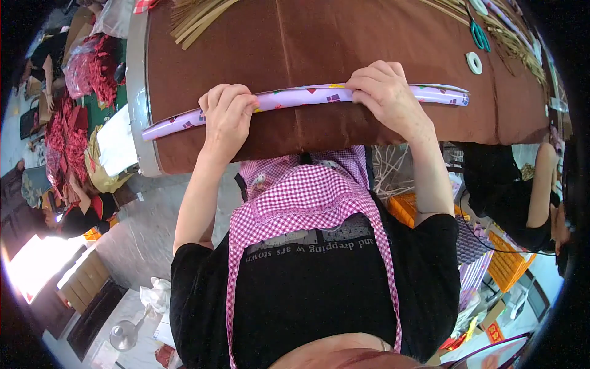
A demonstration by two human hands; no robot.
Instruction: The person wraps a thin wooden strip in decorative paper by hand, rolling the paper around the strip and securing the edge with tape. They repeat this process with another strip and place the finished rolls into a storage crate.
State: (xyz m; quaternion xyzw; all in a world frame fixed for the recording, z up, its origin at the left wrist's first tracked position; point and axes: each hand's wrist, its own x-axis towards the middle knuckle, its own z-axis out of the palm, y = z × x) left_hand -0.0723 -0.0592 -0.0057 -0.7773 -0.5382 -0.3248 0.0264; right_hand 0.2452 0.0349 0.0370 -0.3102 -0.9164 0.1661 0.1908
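Head view — left hand, right hand on lilac paper roll.

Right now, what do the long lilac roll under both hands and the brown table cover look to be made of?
The lilac roll looks like glossy printed paper or thin film: it shines and creases. The brown table cover looks like matte woven cloth, with a seam line and soft folds. Both hands, left and right, press on the roll.

Lilac paper roll bore small multicoloured shapes, on a brown cloth; the apron was pink-and-white gingham.
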